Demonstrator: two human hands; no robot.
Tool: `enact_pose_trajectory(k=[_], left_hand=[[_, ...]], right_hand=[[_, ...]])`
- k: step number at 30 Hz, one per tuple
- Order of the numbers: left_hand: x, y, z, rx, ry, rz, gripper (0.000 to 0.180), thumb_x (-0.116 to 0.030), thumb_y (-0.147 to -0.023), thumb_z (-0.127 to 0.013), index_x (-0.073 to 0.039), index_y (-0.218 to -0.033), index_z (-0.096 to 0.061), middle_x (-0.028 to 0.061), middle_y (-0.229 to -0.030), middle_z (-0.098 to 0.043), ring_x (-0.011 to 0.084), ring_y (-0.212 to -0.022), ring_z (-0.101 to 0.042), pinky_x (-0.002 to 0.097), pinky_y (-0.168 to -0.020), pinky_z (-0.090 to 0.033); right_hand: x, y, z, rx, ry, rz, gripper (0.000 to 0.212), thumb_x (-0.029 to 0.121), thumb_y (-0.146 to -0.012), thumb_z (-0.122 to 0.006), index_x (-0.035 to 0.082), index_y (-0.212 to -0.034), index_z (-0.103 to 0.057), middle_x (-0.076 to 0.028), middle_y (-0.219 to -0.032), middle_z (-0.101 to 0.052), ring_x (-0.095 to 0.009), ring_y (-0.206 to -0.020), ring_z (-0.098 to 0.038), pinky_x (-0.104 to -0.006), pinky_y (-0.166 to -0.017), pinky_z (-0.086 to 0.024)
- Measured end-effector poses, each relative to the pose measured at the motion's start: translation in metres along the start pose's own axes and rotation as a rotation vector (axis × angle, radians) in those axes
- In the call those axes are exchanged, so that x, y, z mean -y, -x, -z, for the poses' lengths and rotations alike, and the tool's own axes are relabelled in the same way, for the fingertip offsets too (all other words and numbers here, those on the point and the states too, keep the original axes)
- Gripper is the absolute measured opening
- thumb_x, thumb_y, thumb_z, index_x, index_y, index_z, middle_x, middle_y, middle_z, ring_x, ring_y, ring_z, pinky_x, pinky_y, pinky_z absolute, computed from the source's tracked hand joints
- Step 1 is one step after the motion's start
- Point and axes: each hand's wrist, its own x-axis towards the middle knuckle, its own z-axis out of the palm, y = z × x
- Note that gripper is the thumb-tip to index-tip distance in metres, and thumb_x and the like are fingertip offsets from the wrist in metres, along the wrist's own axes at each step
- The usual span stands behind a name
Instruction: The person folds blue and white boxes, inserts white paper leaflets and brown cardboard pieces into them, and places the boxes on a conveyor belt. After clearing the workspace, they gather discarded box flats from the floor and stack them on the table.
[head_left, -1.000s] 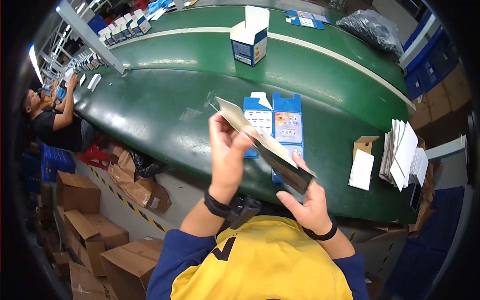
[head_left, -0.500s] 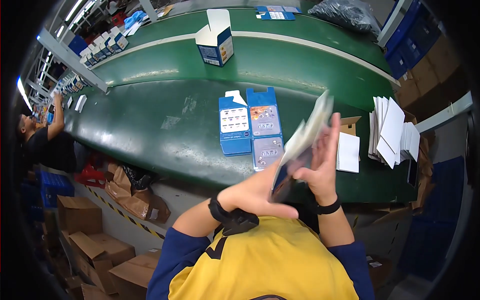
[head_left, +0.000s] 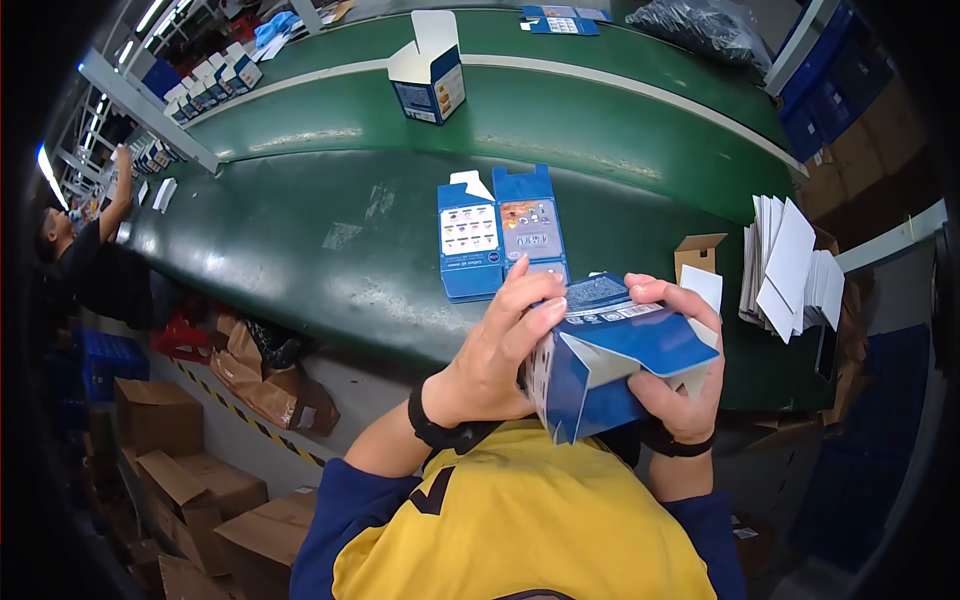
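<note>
Grip: left hand [head_left: 490,358] and right hand [head_left: 692,385] half-curled round one blue carton [head_left: 655,343]; one box [head_left: 427,92] beyond

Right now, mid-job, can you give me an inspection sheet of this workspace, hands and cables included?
Surface: green table, glossy.
Job's things: blue carton between both hands, end flaps open; flat blue cartons lie beyond it.
Clutter: white stack and small brown box at right.
Left hand: holds the carton's left side.
Right hand: holds its right side, thumb by the flaps.
Cables: nothing seen.
Surroundings: cardboard boxes lower left; co-worker far left.
</note>
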Motion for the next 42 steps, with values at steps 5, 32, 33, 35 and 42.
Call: enact_pose_trajectory(k=[5,32,33,35,42], left_hand=[[0.009,0.007,-0.006,0.031,0.063,-0.053,0.060,-0.010,-0.056,-0.079,-0.017,-0.111,-0.054,0.0194,-0.124,-0.041,0.0400,-0.120,-0.041,0.0593,-0.103,-0.025],[-0.025,-0.014,0.016,0.141,0.050,-0.057,0.063,-0.006,-0.058,-0.074,-0.019,-0.116,-0.054,0.0215,-0.114,-0.046,0.0374,-0.107,-0.049,0.0636,-0.100,-0.026],[-0.026,-0.015,0.017,0.142,0.051,-0.057,0.063,-0.006,-0.058,-0.074,-0.019,-0.116,-0.054,0.0215,-0.114,-0.046,0.0374,-0.107,-0.049,0.0636,-0.100,-0.026],[-0.029,-0.016,0.020,0.184,0.000,-0.055,0.068,-0.006,-0.059,-0.074,-0.019,-0.122,-0.050,0.0203,-0.114,-0.046,0.0365,-0.106,-0.050,0.0645,-0.100,-0.024],[-0.036,-0.011,0.028,0.228,0.070,0.045,0.074,-0.009,-0.063,-0.074,-0.017,-0.130,-0.043,0.0196,-0.114,-0.046,0.0357,-0.110,-0.048,0.0651,-0.101,-0.021]], right_hand=[[0.008,-0.008,-0.034,-0.355,-0.057,-0.152,0.077,0.005,-0.071,-0.068,-0.001,-0.137,-0.030,-0.016,-0.131,-0.044,-0.029,-0.127,-0.038,-0.0390,-0.105,-0.028],[0.024,-0.022,-0.017,-0.011,0.323,-0.365,0.032,0.013,-0.073,-0.072,0.004,-0.102,-0.061,-0.014,-0.112,-0.062,-0.028,-0.104,-0.060,-0.0339,-0.089,-0.046],[0.023,-0.023,-0.017,0.010,0.348,-0.357,0.035,0.014,-0.073,-0.072,0.003,-0.104,-0.061,-0.013,-0.109,-0.063,-0.027,-0.100,-0.062,-0.0324,-0.086,-0.048],[0.022,-0.024,-0.017,0.056,0.395,-0.337,0.041,0.015,-0.072,-0.073,0.002,-0.108,-0.059,-0.012,-0.104,-0.066,-0.023,-0.092,-0.066,-0.0294,-0.080,-0.050],[0.040,-0.033,-0.009,0.292,0.491,-0.451,0.047,0.023,-0.074,-0.072,0.003,-0.115,-0.057,-0.012,-0.105,-0.065,-0.023,-0.093,-0.065,-0.0306,-0.083,-0.049]])
